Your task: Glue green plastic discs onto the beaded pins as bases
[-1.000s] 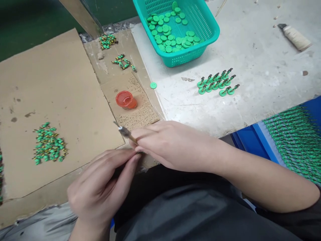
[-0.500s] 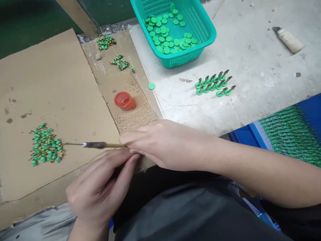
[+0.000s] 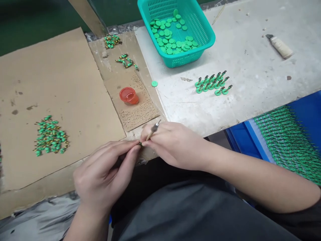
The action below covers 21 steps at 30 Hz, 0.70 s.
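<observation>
My left hand (image 3: 101,172) is closed in a pinch on a tiny dark-green piece (image 3: 140,144), mostly covered by the fingertips. My right hand (image 3: 179,144) meets it there, thumb and fingertips against the same piece. Held in the right hand too is a needle-tipped tool (image 3: 152,131) with a wooden handle and dark wrapping, its thin tip slanting up and away. Just beyond the hands, a red cup (image 3: 129,96) of clear liquid stands on speckled cardboard (image 3: 139,115). Small green, yellow and dark figures (image 3: 51,137) lie heaped on the cardboard sheet (image 3: 75,83) to the left.
A teal basket (image 3: 183,60) holds green discs, with one loose green disc (image 3: 154,83) nearby. Figures on green bases (image 3: 212,83) stand in rows. A tube (image 3: 281,46) lies at right. More small figures (image 3: 112,41) lie at the back. Blue trays (image 3: 253,134) are below right.
The tool in my right hand has swung from pointing left to pointing up and right. My right fingertips have come to the small piece, which now shows between the hands. The view has shifted slightly.
</observation>
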{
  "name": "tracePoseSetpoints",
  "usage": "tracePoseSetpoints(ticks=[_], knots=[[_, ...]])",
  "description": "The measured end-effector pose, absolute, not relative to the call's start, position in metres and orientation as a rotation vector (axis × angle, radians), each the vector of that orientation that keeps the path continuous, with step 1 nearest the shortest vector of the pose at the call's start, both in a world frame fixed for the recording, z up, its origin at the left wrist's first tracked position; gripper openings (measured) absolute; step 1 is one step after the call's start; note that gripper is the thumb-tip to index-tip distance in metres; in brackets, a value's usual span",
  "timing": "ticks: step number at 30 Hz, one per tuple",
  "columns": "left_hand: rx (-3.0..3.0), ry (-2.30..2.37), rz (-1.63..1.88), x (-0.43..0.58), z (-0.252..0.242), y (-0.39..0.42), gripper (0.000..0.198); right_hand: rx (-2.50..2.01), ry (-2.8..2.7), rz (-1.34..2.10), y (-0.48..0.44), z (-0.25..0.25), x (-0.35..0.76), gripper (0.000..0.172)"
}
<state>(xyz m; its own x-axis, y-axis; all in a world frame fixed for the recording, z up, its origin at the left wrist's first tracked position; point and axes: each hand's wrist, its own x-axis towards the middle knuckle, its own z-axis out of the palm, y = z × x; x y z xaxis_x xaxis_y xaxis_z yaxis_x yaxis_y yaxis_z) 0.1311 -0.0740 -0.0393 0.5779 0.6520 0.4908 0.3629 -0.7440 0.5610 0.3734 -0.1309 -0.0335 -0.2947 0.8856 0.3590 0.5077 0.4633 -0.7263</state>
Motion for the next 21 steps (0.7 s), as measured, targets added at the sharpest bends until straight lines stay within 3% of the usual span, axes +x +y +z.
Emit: tracePoseSetpoints(ticks=[11, 21], knots=[[2.387, 0.812, 0.973, 0.132, -0.039, -0.075, 0.038, -1.197, -2.044, 0.611, -0.128, -0.029, 0.370, 0.024], [2.506, 0.874, 1.020, 0.130, -0.038, -0.072, 0.018, -1.289, -2.053, 0.691, -0.127, -0.015, 0.358, 0.024]])
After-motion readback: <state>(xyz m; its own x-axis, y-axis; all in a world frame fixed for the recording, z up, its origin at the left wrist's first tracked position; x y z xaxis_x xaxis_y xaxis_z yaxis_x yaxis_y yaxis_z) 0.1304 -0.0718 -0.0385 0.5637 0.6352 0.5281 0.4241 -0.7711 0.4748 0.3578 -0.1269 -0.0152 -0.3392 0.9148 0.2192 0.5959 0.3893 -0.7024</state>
